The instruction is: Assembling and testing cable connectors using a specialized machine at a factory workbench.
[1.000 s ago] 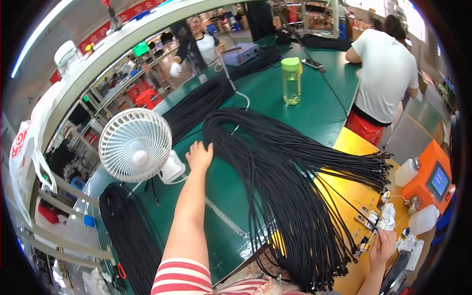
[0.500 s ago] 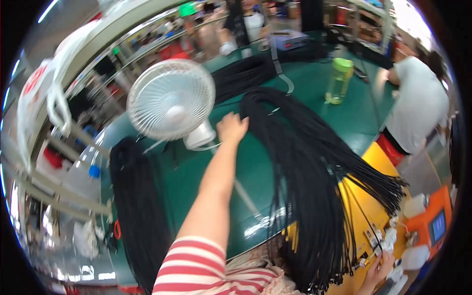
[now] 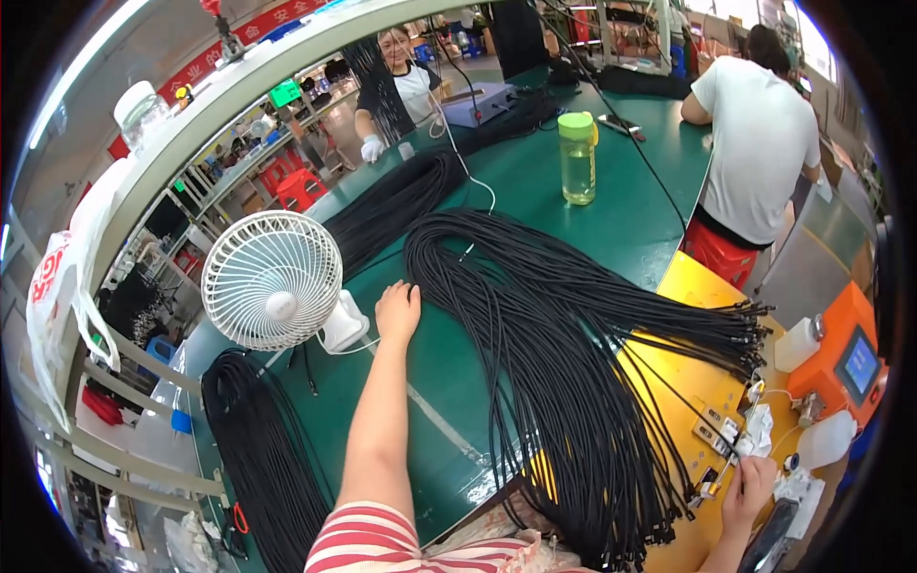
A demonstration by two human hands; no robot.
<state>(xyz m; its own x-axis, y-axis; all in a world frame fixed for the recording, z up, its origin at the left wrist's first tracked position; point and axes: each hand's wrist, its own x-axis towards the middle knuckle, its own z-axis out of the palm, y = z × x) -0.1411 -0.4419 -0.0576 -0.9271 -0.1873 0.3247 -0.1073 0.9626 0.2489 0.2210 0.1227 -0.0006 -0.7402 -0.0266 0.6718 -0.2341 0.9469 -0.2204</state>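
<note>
My left hand (image 3: 398, 310) reaches out over the green table (image 3: 435, 368), between a white fan's base and the looped end of a large bundle of black cables (image 3: 564, 372). Its fingers are bent but apart, with nothing visible in them. At the lower right, my right hand (image 3: 750, 487) is closed in a pinch round the end of a single black cable (image 3: 673, 377). That cable runs back up towards the bundle. Close by the right hand, small metal fixtures (image 3: 716, 430) sit on a yellow board (image 3: 688, 277).
The white fan (image 3: 272, 282) stands left of my left arm. Another cable bundle (image 3: 253, 449) hangs at the left edge. Further back are more cables (image 3: 396, 205) and a green bottle (image 3: 577, 158). An orange machine (image 3: 841, 353) stands right. Two people (image 3: 759, 134) are across the table.
The view has shifted and sharpened, so the fan, bottle and bundle appear further left. My left hand has come slightly nearer along the bundle's edge. My right hand still pinches the cable.
</note>
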